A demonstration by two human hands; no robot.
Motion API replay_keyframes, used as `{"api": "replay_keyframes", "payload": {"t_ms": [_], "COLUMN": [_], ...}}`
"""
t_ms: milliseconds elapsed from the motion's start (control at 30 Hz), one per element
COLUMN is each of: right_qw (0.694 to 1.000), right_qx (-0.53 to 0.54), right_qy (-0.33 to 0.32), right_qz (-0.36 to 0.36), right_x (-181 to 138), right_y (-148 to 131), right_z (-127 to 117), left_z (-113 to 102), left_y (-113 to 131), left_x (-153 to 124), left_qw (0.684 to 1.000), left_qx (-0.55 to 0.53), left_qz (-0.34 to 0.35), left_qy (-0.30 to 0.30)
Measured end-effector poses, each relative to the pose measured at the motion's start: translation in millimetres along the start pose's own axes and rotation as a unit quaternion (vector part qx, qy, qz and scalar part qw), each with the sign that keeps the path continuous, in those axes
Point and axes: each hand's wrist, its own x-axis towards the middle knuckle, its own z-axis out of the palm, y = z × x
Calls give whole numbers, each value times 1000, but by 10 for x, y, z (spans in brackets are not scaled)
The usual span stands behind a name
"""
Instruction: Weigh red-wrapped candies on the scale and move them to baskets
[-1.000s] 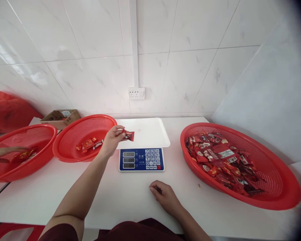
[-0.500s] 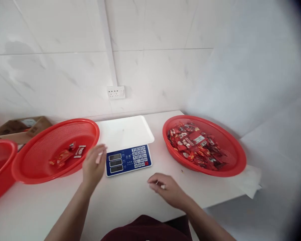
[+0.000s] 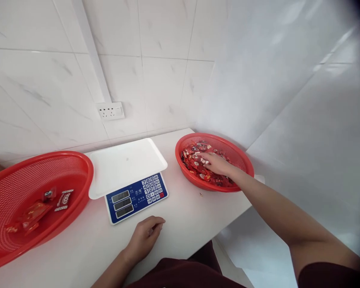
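My right hand (image 3: 216,163) reaches into the red basket (image 3: 184,171) on the right, its fingers apart on a heap of small red snack packets (image 3: 195,160). A packet with white print lies between thumb and forefinger; I cannot see a firm grip on it. My left hand (image 3: 144,236) rests low over the table in front of the scale, fingers curled together with nothing visible in them. The digital scale (image 3: 138,196) has a blue keypad panel and a white tray (image 3: 127,162) on top, which bears nothing.
Another red basket (image 3: 81,172) stands at the left, holding a few red packets (image 3: 34,214) and a packet with white ends (image 3: 64,200). A socket (image 3: 111,111) sits on the tiled wall behind. A tiny scrap (image 3: 201,195) lies near the right basket, close to the table's right edge.
The view has turned to the right. My right hand has gone from above the table into the right basket. My left hand has come down from beside the left basket to the scale's front.
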Motion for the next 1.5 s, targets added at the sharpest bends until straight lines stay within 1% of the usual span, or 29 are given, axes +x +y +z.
{"api": "replay_keyframes", "payload": {"t_ms": [100,167,200,233,267,333,400,433,500,600,733,833,933,1000,1067,1233,1367,1500], "right_qw": [996,986,980,975,971,968,972,975,981,989,993,992,988,979,962,915,893,895], "right_qx": [58,129,166,196,219,227,173,137,83,66,60,65,119,177,236,367,401,380], "right_qy": [52,85,86,71,42,-42,-118,-141,-155,-120,-63,-49,-17,23,59,92,99,112], "right_qz": [39,60,68,74,83,99,106,103,86,59,83,96,94,102,121,142,177,205], "right_x": [19,6,-10,-32,-61,-128,-190,-213,-237,-229,-201,-199,-194,-171,-131,-42,-82,-147], "right_y": [143,239,289,337,382,450,475,469,430,350,296,279,245,216,196,203,140,43], "right_z": [-136,-250,-295,-328,-346,-346,-306,-275,-202,-89,2,-4,-68,-129,-191,-286,-291,-282], "left_z": [-20,-11,-4,3,10,19,19,18,11,4,10,21,28,28,25,16,13,13], "left_y": [-31,-51,-59,-66,-70,-71,-61,-53,-34,-12,-25,-59,-85,-87,-76,-45,-42,-43], "left_x": [29,38,39,40,40,43,49,52,57,59,58,57,53,49,44,34,35,44], "left_qw": [999,999,999,999,998,998,998,998,998,998,999,999,999,999,999,999,999,999], "left_qx": [-16,-23,-26,-28,-31,-36,-38,-37,-35,-38,-36,-34,-31,-31,-31,-32,-29,-30], "left_qz": [-28,-38,-39,-38,-38,-40,-42,-42,-40,-35,-31,-30,-28,-26,-26,-32,-32,-33], "left_qy": [19,26,27,26,25,24,22,22,22,20,13,10,6,4,4,3,5,4]}}
